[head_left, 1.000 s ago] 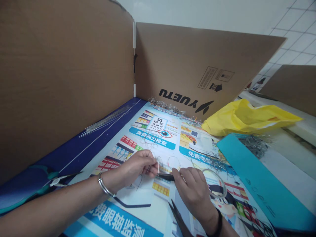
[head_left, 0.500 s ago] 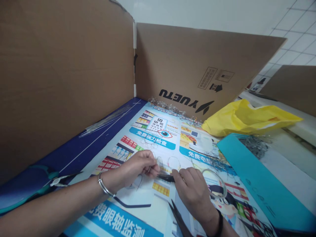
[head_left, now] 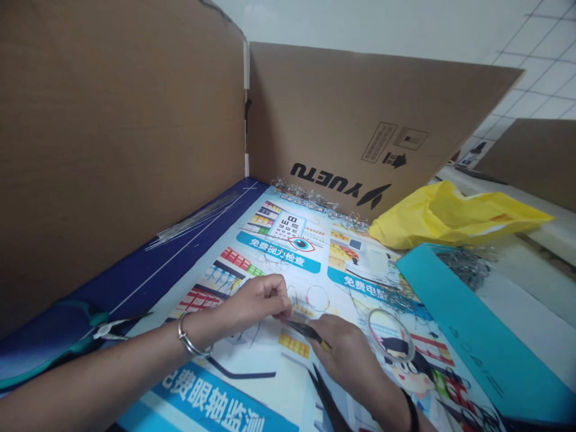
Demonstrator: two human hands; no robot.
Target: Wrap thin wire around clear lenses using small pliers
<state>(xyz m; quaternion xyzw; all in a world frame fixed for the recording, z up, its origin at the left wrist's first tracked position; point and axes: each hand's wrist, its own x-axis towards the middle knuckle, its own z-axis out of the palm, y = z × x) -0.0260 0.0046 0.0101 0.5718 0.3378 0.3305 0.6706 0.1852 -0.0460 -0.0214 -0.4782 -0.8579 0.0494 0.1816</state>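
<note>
A person's two bare hands meet above a printed poster (head_left: 234, 414), at the near middle of the view. The left hand (head_left: 267, 299) reaches in from the left, its fingers curled and pinched together; whatever they may grip is too fine to make out. The right hand (head_left: 344, 348), back of the hand upward, has its fingers closed around a slim dark tool (head_left: 306, 332), whose pointed tip slants up to the left and meets the left fingertips. A silver bracelet (head_left: 188, 339) circles the left wrist, and a black band (head_left: 410, 409) the right.

Just beyond the hands, a thin wire loop (head_left: 317, 288) lies on the poster. A clear ring (head_left: 369, 330), like a roll of tape, sits just beside the right hand. Below the hands, at the bottom edge, is a second dark tool (head_left: 327, 399), its points slightly parted. Teal-handled pliers (head_left: 101, 330) lie near the left forearm.

Farther off, straight wires (head_left: 193, 223) rest along the blue strip (head_left: 148, 273) at left, and a tangled row of wire pieces (head_left: 315, 197) lines the foot of the rear cardboard panel (head_left: 382, 96), marked YUETU upside down. A second cardboard panel (head_left: 121, 150) stands at left. To the right are a crumpled yellow bag (head_left: 432, 210) and a heap of wire (head_left: 465, 267) beside a turquoise panel (head_left: 468, 336).
</note>
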